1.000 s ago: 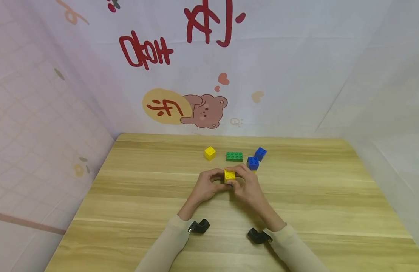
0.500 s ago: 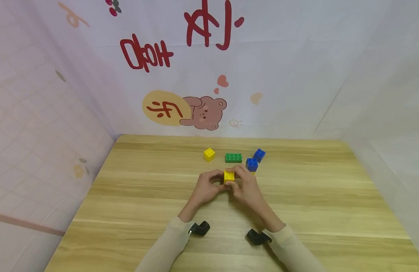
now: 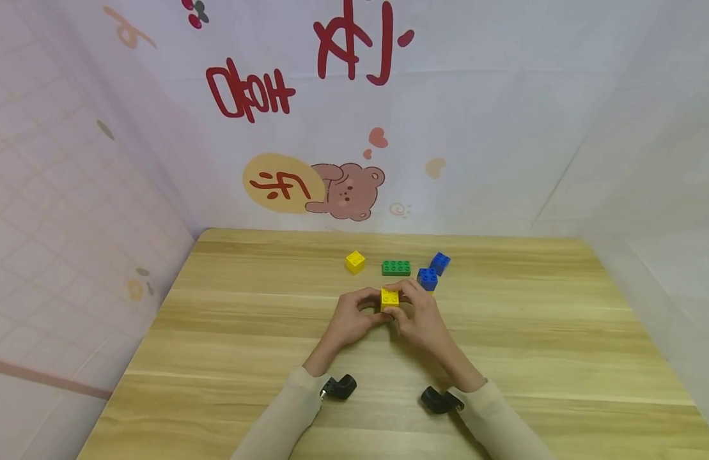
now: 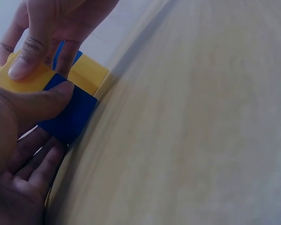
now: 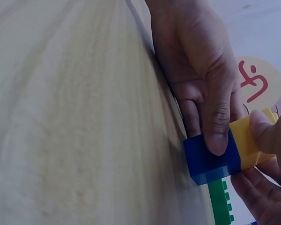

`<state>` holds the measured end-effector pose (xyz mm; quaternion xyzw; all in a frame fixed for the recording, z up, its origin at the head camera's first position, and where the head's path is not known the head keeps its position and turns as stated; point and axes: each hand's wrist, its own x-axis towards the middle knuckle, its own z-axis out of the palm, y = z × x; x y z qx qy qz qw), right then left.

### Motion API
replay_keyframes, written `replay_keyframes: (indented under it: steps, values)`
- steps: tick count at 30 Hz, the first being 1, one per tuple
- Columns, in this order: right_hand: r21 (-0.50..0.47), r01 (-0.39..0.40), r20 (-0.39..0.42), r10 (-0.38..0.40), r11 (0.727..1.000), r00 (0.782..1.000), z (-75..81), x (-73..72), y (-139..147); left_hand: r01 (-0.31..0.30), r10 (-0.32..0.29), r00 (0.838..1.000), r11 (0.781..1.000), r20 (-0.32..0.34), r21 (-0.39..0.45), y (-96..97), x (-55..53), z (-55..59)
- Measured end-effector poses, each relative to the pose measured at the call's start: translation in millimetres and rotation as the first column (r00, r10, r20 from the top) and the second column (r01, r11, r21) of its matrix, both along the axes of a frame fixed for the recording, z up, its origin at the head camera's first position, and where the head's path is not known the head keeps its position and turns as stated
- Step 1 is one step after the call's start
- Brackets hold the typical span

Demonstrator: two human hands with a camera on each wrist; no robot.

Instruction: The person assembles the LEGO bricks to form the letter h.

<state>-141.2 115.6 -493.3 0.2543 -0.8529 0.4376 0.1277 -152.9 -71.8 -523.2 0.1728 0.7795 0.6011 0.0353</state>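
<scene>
Both hands meet over a two-brick stack near the middle of the table. My left hand pinches the lower blue brick between thumb and fingers, and that brick stands on the wood. On top sits a yellow brick, which my right hand pinches from front and back. The two bricks look joined in the right wrist view, blue brick below and yellow brick above. From the head view the blue one is hidden. Just beyond the right fingers stands another stack, a blue brick over a yellow brick.
Farther back on the wooden table lie a single yellow brick, a long green brick and a tilted blue brick. A printed white cloth hangs behind the table's rear edge.
A second ago a sliver of blue showed under the held yellow brick in the head view; now it is hidden. The hands have hardly moved and keep their grips.
</scene>
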Motion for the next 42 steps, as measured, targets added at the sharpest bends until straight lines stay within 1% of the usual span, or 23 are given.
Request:
replay_keyframes:
  steps: [4,11,14,18,22,25,28,31,36,39,42]
  values:
    - [-0.003,-0.012,0.035,0.012,1.0,0.999,2.1,-0.1,1,0.003,-0.003,1.0,1.0,0.003,-0.011,-0.9,-0.1,0.5]
    - [-0.01,-0.042,0.12,0.043,0.999,0.992,3.7,-0.8,4,0.009,-0.007,0.999,0.999,0.043,-0.031,-1.4,0.6,1.5]
    - [0.012,-0.055,0.142,0.052,0.998,0.988,5.8,-1.6,8,0.013,-0.011,0.999,1.0,0.042,-0.027,-0.7,0.3,2.1]
    - [0.058,-0.071,0.155,0.062,0.996,0.986,10.7,-1.7,11,0.018,-0.017,1.0,0.999,0.025,-0.028,-0.4,0.2,2.7]
    - [0.079,-0.086,0.144,0.074,0.993,0.987,17.3,-1.4,14,0.032,-0.031,0.999,0.999,0.022,-0.039,-2.3,0.4,4.7]
    - [0.062,-0.093,0.117,0.085,0.994,0.989,24.0,-1.4,18,0.064,-0.063,0.998,0.998,0.027,-0.027,-6.1,-0.1,7.4]
    - [0.042,-0.091,0.083,0.087,0.995,0.993,30.8,-2.1,23,0.092,-0.09,0.995,0.995,0.052,-0.028,-12.2,-1.1,11.6]
    - [0.034,-0.081,0.051,0.079,0.996,0.996,36.5,-3.1,29,0.11,-0.106,0.991,0.993,0.079,-0.049,-20.0,-2.6,16.2]
    - [0.015,-0.054,0.013,0.054,0.998,0.998,44.4,-5.3,41,0.11,-0.101,0.988,0.991,0.12,-0.072,-32.6,-5.2,23.9]
    - [-0.011,-0.03,0.01,0.03,0.999,1.0,47.4,-6.9,48,0.098,-0.086,0.988,0.992,0.131,-0.083,-37.7,-7.6,28.5]
    - [-0.029,0.008,0.017,-0.007,1.0,1.0,49.0,-8.5,55,0.084,-0.072,0.989,0.992,0.127,-0.091,-40.0,-10.8,33.0]
